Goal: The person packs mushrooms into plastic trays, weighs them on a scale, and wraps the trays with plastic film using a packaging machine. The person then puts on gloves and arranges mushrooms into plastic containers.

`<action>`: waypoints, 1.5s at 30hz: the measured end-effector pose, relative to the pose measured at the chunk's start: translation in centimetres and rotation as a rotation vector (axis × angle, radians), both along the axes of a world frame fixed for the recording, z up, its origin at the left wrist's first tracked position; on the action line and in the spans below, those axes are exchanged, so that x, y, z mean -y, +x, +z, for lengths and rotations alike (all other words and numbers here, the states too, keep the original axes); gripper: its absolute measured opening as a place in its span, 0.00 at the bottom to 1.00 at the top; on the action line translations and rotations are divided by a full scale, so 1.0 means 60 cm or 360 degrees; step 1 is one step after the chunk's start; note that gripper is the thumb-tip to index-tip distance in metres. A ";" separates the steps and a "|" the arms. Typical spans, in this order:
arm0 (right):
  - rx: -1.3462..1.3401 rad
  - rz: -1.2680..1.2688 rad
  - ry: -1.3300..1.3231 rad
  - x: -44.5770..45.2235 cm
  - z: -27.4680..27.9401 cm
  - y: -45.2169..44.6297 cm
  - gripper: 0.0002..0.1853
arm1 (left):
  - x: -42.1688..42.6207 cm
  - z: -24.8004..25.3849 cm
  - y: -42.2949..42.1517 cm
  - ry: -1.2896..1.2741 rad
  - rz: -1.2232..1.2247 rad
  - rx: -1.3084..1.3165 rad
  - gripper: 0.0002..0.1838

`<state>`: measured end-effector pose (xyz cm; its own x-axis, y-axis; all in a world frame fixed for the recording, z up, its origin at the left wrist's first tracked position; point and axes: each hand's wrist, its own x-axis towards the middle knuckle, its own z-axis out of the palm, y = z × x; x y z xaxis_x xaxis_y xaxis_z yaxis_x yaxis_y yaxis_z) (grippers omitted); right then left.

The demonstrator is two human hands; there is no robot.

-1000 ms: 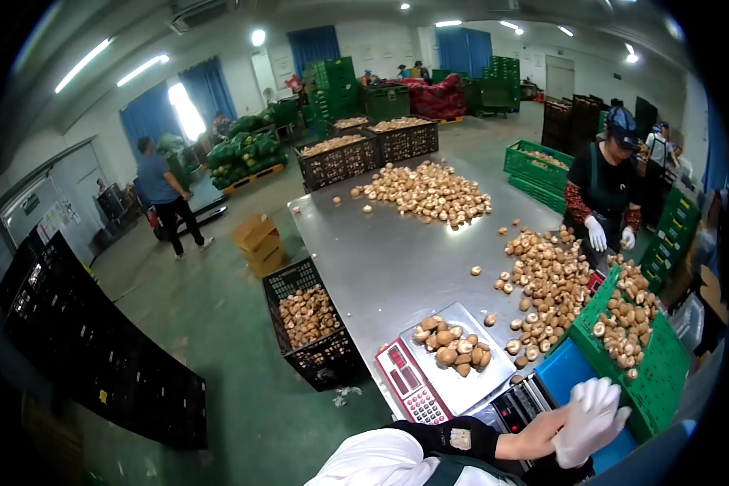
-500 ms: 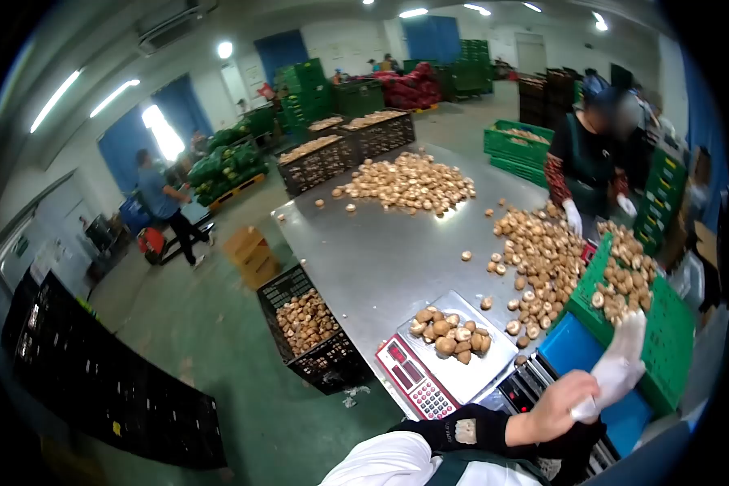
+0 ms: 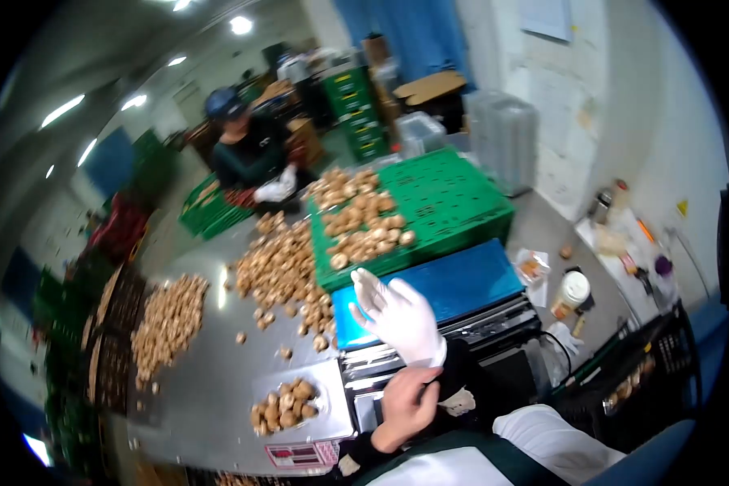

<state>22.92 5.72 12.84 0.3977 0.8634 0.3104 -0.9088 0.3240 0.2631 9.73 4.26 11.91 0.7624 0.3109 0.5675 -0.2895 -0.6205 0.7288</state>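
My right hand (image 3: 401, 320) wears a white glove and is raised with its fingers spread, above the blue surface (image 3: 462, 279). My bare left hand (image 3: 407, 405) is closed at the right wrist, with its fingers on the cuff of the white glove (image 3: 432, 350). Brown mushrooms (image 3: 283, 407) lie in a small heap on the scale's plate (image 3: 332, 397), left of my hands. Beyond my right hand, more mushrooms (image 3: 364, 219) rest on an upturned green crate (image 3: 454, 194).
Loose mushrooms (image 3: 279, 259) spread over the metal table (image 3: 211, 364), with another pile (image 3: 170, 320) farther left. A co-worker (image 3: 251, 150) in white gloves stands across the table. At the right are a white-lidded jar (image 3: 571, 292) and a black crate (image 3: 672, 356).
My view has swung to the right. The gloved right hand has turned and its fingers have spread, while my left hand stays at the glove's cuff.
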 end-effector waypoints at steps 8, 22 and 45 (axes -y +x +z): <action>0.0133 0.0373 -0.0049 0.063 -0.015 -0.047 0.24 | -0.074 -0.018 0.018 -0.1802 -0.0549 0.0287 0.42; -0.0752 0.0282 0.0660 0.065 -0.164 -0.126 0.22 | 0.000 -0.061 0.069 -0.1827 -0.1448 0.0334 0.28; -0.0958 0.0593 0.0381 0.134 -0.075 -0.118 0.27 | -0.034 -0.054 0.007 -0.1828 -0.0980 -0.0229 0.22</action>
<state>15.83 -2.34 8.34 0.2526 0.9102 0.3282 -0.6240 -0.1060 0.7742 10.14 6.29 8.68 0.9832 0.1407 0.1160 -0.1766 0.5765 0.7978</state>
